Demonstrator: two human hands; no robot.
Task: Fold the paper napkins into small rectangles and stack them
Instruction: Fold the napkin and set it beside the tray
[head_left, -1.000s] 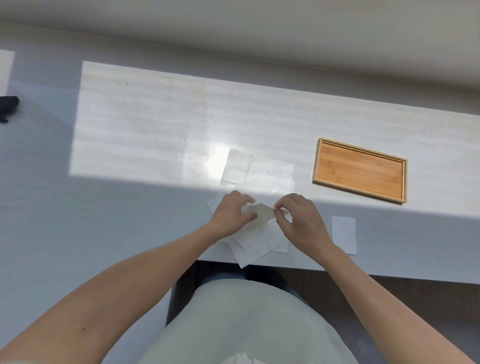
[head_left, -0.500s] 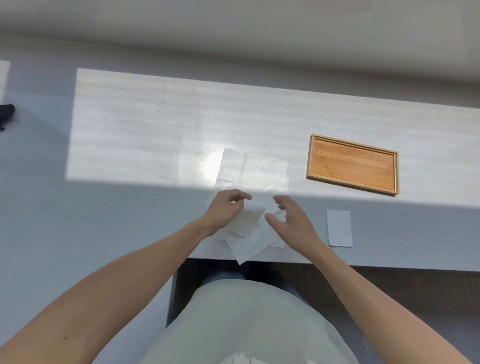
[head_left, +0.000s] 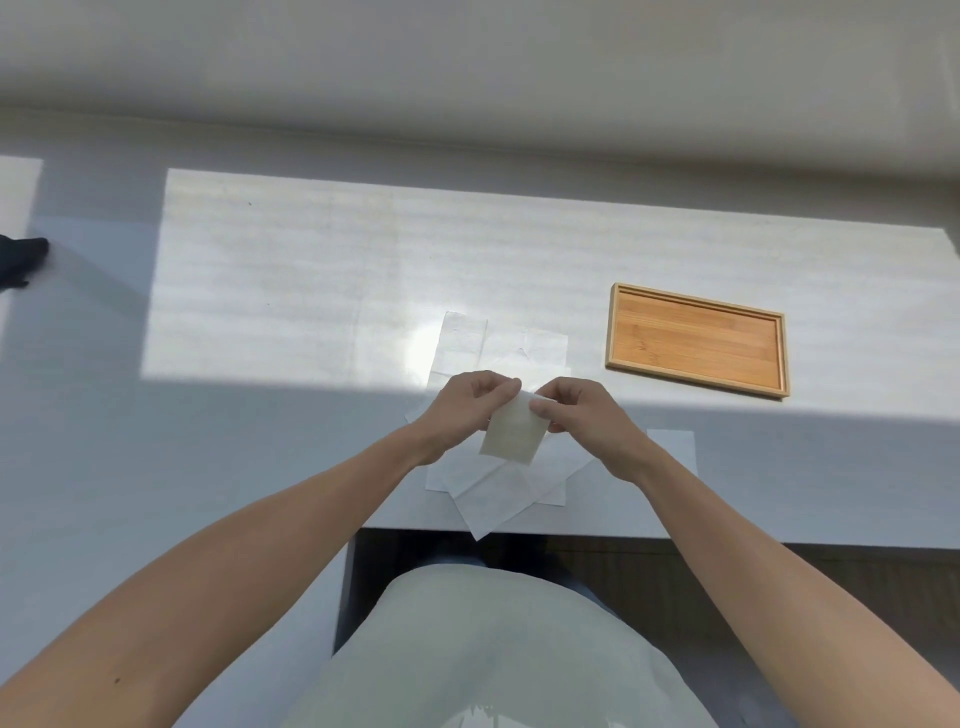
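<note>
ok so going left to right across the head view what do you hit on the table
dark object at the left edge → left hand → folded napkin held in both hands → right hand → folded napkin on the table → wooden tray

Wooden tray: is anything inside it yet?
Nothing lies in the wooden tray; its whole floor shows bare. One folded napkin lies on the table near the tray, partly hidden by the right forearm. Both hands pinch another napkin.

A broad patch of sunlight crosses the pale table, with a plain light wall behind.
</note>
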